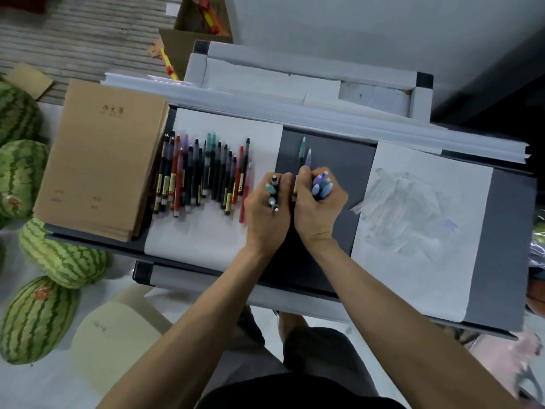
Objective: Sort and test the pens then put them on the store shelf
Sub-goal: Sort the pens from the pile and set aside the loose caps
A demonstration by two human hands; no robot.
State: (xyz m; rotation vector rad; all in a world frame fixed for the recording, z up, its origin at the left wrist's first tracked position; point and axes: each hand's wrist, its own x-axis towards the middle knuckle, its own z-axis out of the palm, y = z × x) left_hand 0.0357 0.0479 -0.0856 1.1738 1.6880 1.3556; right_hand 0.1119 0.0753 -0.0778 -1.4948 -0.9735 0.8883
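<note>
One bench (330, 160): dark grey and flat; all the things lie on it.
White paper (191, 231): a sheet on the left part of the bench, under the pens.
Pile of clear bits (407, 208): on another sheet at the right; too blurry to name.
Row of pens (200, 172): many pens side by side on the white paper, tips pointing away. They are black, red, purple and green, and some have yellow labels.
Left hand (265, 211): fingers curled round a few dark and green pens (272, 191), held upright in the fist.
Right hand (318, 211): touching the left hand, fingers curled round a bunch of purple and blue pens (323, 184).
Two loose pens (303, 147): one green, one purple, poking out just past the hands. Their low ends are hidden, so I cannot tell what holds them.
How pens feel, I think: light, thin, stiff and smooth. They roll and slip easily.
Where to hold, I think: round the middle of the body, squeezed snugly so none slide out of a bunch.
</note>
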